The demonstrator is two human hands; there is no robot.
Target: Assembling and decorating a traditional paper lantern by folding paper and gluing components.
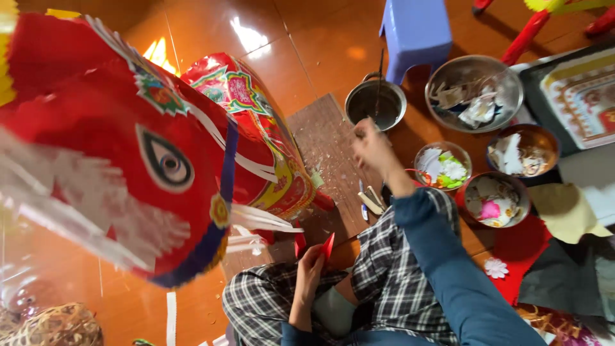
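A glossy orange tiled floor [301, 57] spreads under me, with a wooden board [327, 160] laid on it. My left hand [309, 272] pinches a small red paper piece [327, 245] above my checked lap. My right hand [371, 147] is closed on a thin stick reaching toward the metal pot [375, 102]. A big red paper fish-head lantern [122, 147] fills the left. 4 bowls of paper scraps [474, 93] sit near a purple stool [416, 29].

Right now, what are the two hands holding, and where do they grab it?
The left hand pinches a small folded red paper piece by its lower edge. The right hand grips a thin stick near its bottom end, over the metal pot.
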